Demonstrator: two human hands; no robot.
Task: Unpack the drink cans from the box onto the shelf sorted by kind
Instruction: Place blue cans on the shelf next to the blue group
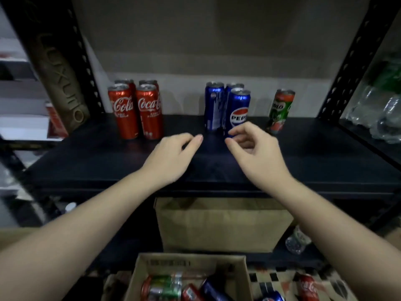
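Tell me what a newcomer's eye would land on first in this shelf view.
The red Coca-Cola cans stand grouped at the left of the dark metal shelf, with the blue Pepsi cans in the middle and a lone green Milo can to the right. Both bare hands, left hand and right hand, hang empty before the Pepsi group.

Viewpoint: head-worn, wide-angle, close.
Facing: forward and downward; the dark metal shelf board [303,153] is seen mid-frame, the open brown cardboard box [134,279] at the bottom edge.
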